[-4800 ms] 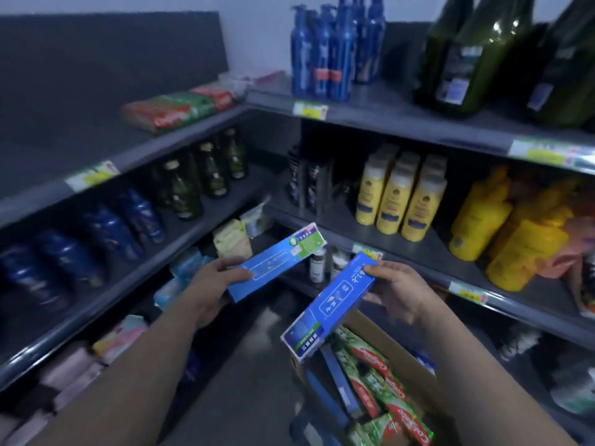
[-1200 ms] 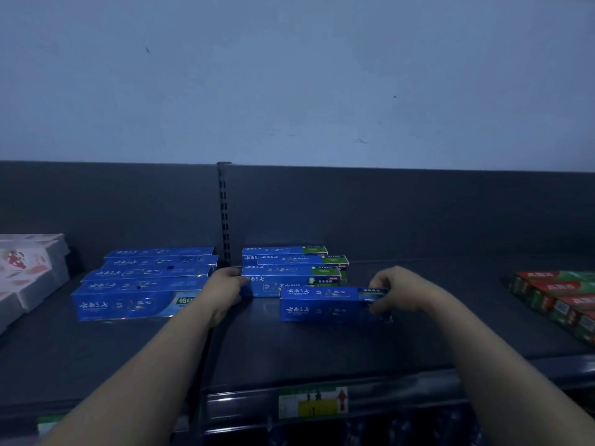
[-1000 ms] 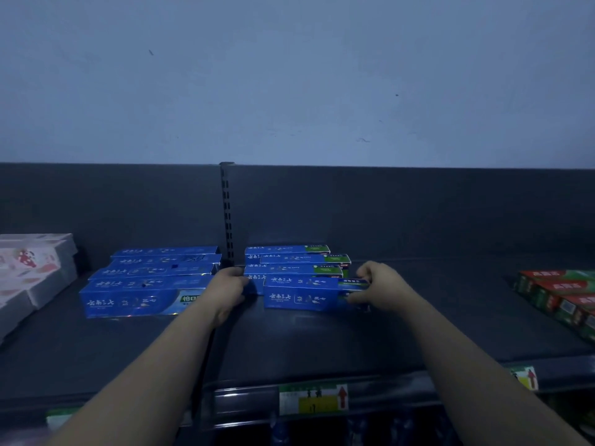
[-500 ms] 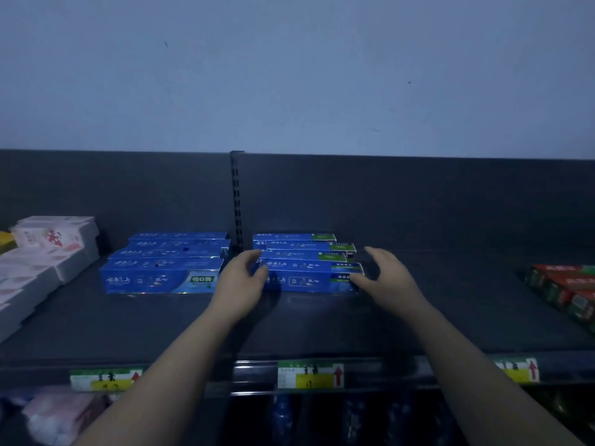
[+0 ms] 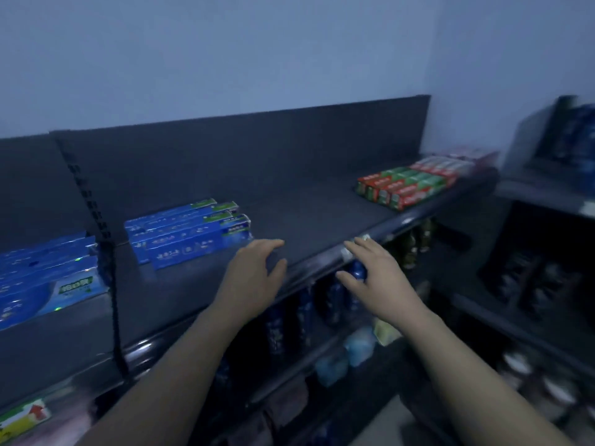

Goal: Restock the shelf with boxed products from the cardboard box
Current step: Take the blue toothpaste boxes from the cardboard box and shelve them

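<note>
Both empty: left hand [image 5: 254, 275], right hand [image 5: 376, 278], fingers apart, at front edge of dark grey metal shelf [image 5: 322, 214]. Long blue product boxes [image 5: 190, 235] stacked there, left of hands. Likely between placements; next: fetch more from cardboard box, unseen.

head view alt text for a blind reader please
The left hand and right hand, both open and empty, hover at the front edge of a dark shelf. Stacked blue boxes lie on it at left, red and green boxes at far right; blue bottles stand below.
</note>
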{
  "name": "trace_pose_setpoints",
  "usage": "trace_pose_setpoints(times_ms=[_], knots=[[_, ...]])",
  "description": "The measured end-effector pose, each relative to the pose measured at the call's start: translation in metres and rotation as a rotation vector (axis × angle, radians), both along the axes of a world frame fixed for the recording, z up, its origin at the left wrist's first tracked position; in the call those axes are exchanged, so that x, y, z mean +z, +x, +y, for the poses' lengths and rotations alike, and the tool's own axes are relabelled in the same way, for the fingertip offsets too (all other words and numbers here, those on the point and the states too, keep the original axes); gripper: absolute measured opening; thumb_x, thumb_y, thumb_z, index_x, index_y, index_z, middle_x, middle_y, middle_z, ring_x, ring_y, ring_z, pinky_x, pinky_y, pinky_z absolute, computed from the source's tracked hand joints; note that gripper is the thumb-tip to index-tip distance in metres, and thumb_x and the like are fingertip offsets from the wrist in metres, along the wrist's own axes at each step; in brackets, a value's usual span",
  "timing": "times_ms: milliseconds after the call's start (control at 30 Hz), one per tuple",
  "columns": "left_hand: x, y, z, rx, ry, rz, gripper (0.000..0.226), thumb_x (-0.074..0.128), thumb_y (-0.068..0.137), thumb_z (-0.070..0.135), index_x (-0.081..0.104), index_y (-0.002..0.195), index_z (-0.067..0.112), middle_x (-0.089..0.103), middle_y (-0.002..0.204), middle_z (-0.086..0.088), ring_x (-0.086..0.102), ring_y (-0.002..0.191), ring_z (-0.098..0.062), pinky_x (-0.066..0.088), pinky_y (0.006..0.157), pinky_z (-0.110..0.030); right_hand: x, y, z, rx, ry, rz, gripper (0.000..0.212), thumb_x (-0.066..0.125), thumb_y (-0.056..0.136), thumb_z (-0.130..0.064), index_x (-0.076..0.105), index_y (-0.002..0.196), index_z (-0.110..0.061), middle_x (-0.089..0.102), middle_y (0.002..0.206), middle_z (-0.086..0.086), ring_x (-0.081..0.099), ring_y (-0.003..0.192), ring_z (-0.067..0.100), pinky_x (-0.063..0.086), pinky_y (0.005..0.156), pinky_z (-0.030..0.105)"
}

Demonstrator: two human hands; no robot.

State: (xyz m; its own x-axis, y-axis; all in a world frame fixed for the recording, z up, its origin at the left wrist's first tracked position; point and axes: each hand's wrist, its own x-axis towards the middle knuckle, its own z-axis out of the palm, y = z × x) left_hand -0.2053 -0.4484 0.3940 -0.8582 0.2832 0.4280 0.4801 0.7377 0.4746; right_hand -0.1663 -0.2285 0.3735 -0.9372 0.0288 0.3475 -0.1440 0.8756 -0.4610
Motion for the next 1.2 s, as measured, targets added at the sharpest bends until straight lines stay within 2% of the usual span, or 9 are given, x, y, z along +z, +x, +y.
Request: trace_pose_setpoints(times_ms=[167, 300, 400, 467, 600, 833, 1033, 1133, 1200], knots=[[-0.036, 0.047, 0.060, -0.253, 0.073, -0.091, 0.033, 0.058, 0.091, 0.020, 0.063, 0.122, 0.010, 0.062, 0.121, -0.005, 0.057, 0.113, -0.020, 0.035, 0.093, -0.019, -0.042, 0.113, 0.050, -0.292, -0.031, -0.135, 0.060, 0.057, 0.093, -0.041, 0.037, 0.147, -0.022, 0.031, 0.155, 0.001, 0.017, 0.146, 0.018, 0.015, 0.118, 0.032], [-0.076, 0.094, 0.115, -0.459, 0.061, -0.237, 0.034, 0.058, 0.092, 0.021, 0.060, 0.126, 0.014, 0.059, 0.121, 0.003, 0.054, 0.112, -0.011, 0.032, 0.090, -0.011, -0.069, 0.204, 0.092, -0.521, -0.067, -0.258, 0.060, 0.058, 0.093, -0.039, 0.039, 0.146, -0.020, 0.034, 0.154, 0.003, 0.023, 0.145, 0.021, 0.022, 0.116, 0.035], [-0.101, 0.128, 0.157, -0.552, 0.008, -0.353, 0.036, 0.056, 0.093, 0.025, 0.058, 0.128, 0.018, 0.060, 0.127, 0.002, 0.055, 0.118, -0.013, 0.038, 0.102, -0.023, -0.085, 0.267, 0.117, -0.657, -0.099, -0.292, 0.056, 0.063, 0.090, -0.034, 0.048, 0.140, -0.015, 0.044, 0.146, 0.006, 0.037, 0.137, 0.022, 0.030, 0.110, 0.032], [-0.115, 0.151, 0.183, -0.617, -0.022, -0.421, 0.037, 0.056, 0.093, 0.025, 0.058, 0.128, 0.017, 0.061, 0.126, 0.002, 0.057, 0.115, -0.013, 0.043, 0.102, -0.030, -0.096, 0.306, 0.131, -0.747, -0.129, -0.321, 0.054, 0.063, 0.090, -0.032, 0.050, 0.139, -0.014, 0.047, 0.143, 0.007, 0.040, 0.134, 0.023, 0.031, 0.107, 0.031], [-0.143, 0.191, 0.232, -0.701, -0.077, -0.521, 0.035, 0.057, 0.092, 0.021, 0.059, 0.127, 0.013, 0.065, 0.119, 0.000, 0.062, 0.106, -0.012, 0.047, 0.097, -0.028, -0.123, 0.369, 0.163, -0.881, -0.170, -0.378, 0.054, 0.064, 0.089, -0.033, 0.051, 0.138, -0.015, 0.048, 0.143, 0.008, 0.042, 0.133, 0.024, 0.030, 0.108, 0.032], [-0.214, 0.249, 0.326, -0.694, -0.198, -0.749, 0.035, 0.057, 0.093, 0.016, 0.058, 0.127, 0.009, 0.066, 0.118, -0.005, 0.059, 0.099, -0.010, 0.041, 0.089, -0.018, -0.190, 0.459, 0.243, -1.002, -0.339, -0.523, 0.050, 0.064, 0.084, -0.039, 0.059, 0.130, -0.021, 0.062, 0.127, 0.003, 0.056, 0.117, 0.022, 0.044, 0.097, 0.031], [-0.293, 0.282, 0.395, -0.617, -0.282, -0.861, 0.020, 0.060, 0.089, 0.005, 0.067, 0.108, 0.003, 0.070, 0.106, -0.006, 0.066, 0.100, -0.022, 0.049, 0.092, -0.032, -0.255, 0.502, 0.308, -0.998, -0.465, -0.674, 0.047, 0.065, 0.089, -0.031, 0.057, 0.134, -0.019, 0.058, 0.134, 0.001, 0.053, 0.124, 0.019, 0.036, 0.094, 0.021], [-0.330, 0.293, 0.419, -0.576, -0.342, -0.883, 0.027, 0.060, 0.089, 0.007, 0.064, 0.115, 0.000, 0.069, 0.110, -0.014, 0.065, 0.104, -0.026, 0.048, 0.094, -0.034, -0.295, 0.511, 0.326, -0.992, -0.550, -0.746, 0.044, 0.066, 0.089, -0.025, 0.058, 0.131, -0.014, 0.059, 0.133, 0.007, 0.054, 0.124, 0.022, 0.036, 0.095, 0.021], [-0.349, 0.298, 0.429, -0.573, -0.410, -0.860, 0.028, 0.059, 0.091, 0.012, 0.065, 0.117, 0.005, 0.068, 0.115, -0.011, 0.063, 0.109, -0.025, 0.045, 0.094, -0.030, -0.322, 0.512, 0.334, -0.980, -0.607, -0.776, 0.042, 0.065, 0.088, -0.023, 0.061, 0.130, -0.016, 0.066, 0.121, 0.007, 0.060, 0.115, 0.021, 0.038, 0.086, 0.019]])
